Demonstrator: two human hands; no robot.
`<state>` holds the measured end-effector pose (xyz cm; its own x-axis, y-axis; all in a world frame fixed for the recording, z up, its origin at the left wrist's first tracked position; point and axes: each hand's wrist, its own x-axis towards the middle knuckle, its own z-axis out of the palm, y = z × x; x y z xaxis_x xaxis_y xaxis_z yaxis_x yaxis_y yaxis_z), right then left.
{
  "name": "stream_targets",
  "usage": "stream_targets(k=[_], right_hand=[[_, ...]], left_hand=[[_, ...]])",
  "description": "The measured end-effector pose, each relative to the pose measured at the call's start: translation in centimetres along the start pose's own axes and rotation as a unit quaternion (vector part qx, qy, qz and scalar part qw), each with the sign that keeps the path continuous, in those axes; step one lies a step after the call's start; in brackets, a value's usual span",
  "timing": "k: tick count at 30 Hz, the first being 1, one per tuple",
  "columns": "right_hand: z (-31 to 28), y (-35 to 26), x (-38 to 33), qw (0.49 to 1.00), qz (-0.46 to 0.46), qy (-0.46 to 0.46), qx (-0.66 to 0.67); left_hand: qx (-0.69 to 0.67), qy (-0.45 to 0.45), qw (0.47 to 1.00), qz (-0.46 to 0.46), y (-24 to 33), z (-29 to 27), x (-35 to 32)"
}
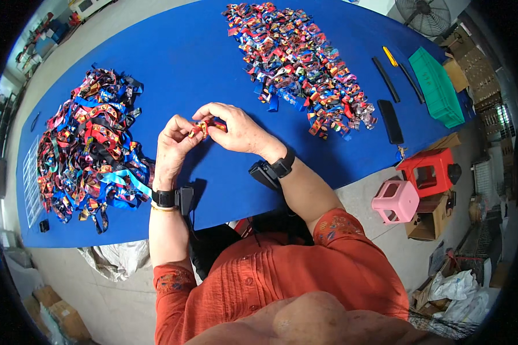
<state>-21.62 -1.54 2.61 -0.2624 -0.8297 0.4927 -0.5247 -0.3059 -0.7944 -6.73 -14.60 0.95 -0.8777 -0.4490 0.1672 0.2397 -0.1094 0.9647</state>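
Note:
Both hands meet over the middle of the blue table (pixel 213 190), pinching one small rolled lanyard strap (pixel 200 129), red and yellow. My left hand (pixel 175 139) grips it between thumb and fingertips. From the other side my right hand (pixel 236 129) holds it too, its fingers curled over the top. Fingers hide part of the strap. To the left lies a tangled heap of loose printed lanyards (pixel 95 149) in red, blue and black. Beyond my right hand, many small folded lanyard bundles (pixel 299 66) form a long band toward the far edge.
On the right of the table are a black phone (pixel 390 122), a dark bar (pixel 385 79), a yellow-ended cutter (pixel 390 56) and a green crate (pixel 436 86). Pink stool (pixel 396 201) and red stool (pixel 429 172) stand beside the table. A fan (pixel 425 16) is at the far right.

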Motion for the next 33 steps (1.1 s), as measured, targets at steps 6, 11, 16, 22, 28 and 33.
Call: stream_targets(k=[6, 11, 16, 22, 28, 33], right_hand=[[-0.1, 0.0, -0.1, 0.998, 0.057, -0.020, 0.020], [0.2, 0.4, -0.3, 0.991, 0.107, -0.024, 0.078], [0.3, 1.0, -0.4, 0.983, 0.124, -0.033, 0.132], [0.3, 1.4, -0.4, 0.979, 0.146, -0.056, 0.132], [0.3, 1.8, -0.3, 0.974, 0.154, -0.055, 0.160], [0.3, 1.8, -0.2, 0.965, 0.165, -0.051, 0.198]], left_hand=[[0.014, -0.007, 1.000, 0.006, -0.1, -0.1, 0.0], [0.031, -0.020, 0.999, -0.013, 0.2, -0.2, -0.1], [0.064, -0.015, 0.998, 0.010, 0.7, 0.6, -0.2], [0.108, 0.031, 0.992, 0.059, -0.5, 1.5, -0.2], [0.117, 0.065, 0.988, 0.076, -1.3, 1.7, -0.3], [0.155, 0.084, 0.981, 0.080, -1.1, 2.0, -0.6]])
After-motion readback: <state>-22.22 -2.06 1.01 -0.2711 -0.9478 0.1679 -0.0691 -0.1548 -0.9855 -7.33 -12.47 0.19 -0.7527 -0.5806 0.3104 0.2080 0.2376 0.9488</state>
